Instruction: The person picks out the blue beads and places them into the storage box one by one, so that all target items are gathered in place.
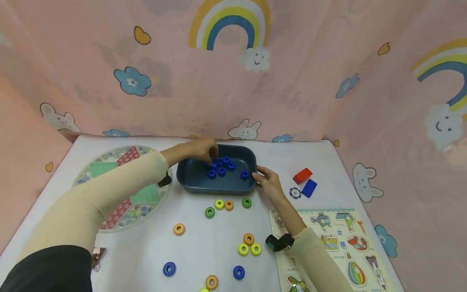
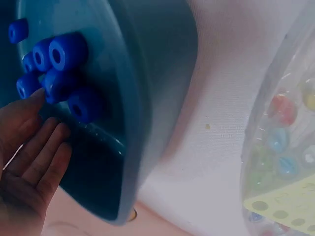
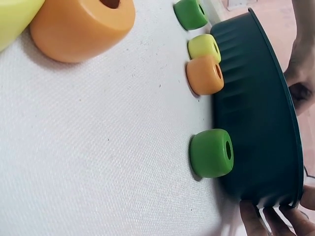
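Note:
A dark blue-green tray (image 1: 189,180) stands near the back of the table with several blue ring beads (image 1: 221,170) in it, most of them clustered mid-tray. My left hand (image 1: 200,150) reaches over its back left part. In the left wrist view the thumb tip (image 2: 38,96) is right at a blue bead (image 2: 25,86), and the other fingers are spread apart from the beads. At the tray's right end my right hand (image 1: 268,182) grips the rim, thumb on top and fingers against the outer wall, as the right wrist view shows.
Green (image 1: 209,212), yellow (image 1: 243,249), orange (image 1: 179,229) and blue ring beads (image 1: 169,269) lie scattered in front of the tray. A round marble board (image 1: 160,207) lies left. At right are a red block (image 1: 302,175), a blue block (image 1: 309,188), a chip (image 1: 295,193) and a picture board (image 1: 339,259).

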Tool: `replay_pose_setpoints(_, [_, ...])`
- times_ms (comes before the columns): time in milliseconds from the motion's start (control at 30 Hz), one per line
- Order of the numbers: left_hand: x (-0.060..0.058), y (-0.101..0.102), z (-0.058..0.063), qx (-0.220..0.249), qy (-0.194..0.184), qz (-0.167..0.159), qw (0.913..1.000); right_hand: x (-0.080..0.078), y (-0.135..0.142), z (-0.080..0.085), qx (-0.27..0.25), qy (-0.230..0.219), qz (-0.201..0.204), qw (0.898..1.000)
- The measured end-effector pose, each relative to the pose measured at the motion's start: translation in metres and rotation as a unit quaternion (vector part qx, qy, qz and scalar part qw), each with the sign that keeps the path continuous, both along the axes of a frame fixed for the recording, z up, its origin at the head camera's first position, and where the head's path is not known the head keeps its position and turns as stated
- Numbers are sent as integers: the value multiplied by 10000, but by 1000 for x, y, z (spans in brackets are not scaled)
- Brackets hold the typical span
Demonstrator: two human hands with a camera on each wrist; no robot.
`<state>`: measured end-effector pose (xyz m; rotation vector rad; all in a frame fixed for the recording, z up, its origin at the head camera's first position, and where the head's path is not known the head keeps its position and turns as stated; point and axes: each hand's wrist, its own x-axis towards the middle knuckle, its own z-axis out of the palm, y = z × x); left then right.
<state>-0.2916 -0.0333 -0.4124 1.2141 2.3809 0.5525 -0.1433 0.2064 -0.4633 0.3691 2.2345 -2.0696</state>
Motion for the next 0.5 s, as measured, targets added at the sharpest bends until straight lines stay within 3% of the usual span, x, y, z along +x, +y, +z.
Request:
replay_pose_setpoints(167, [4,-17,5,405,-72,312,9987,-1,0,-3,71,39,-5,10000])
replay_pose_setpoints(300, [12,-34,8,852,134,727,9936,-2,1,-3,54,54,-29,10000])
replay_pose_setpoints(400, [20,-49,8,1342,264,1166,9837,-3,0,-3,63,16,-55,10000])
replay_pose_setpoints(500, [31,-67,4,1795,291,1739,9678,-2,1,-3,66,-35,-38,10000])
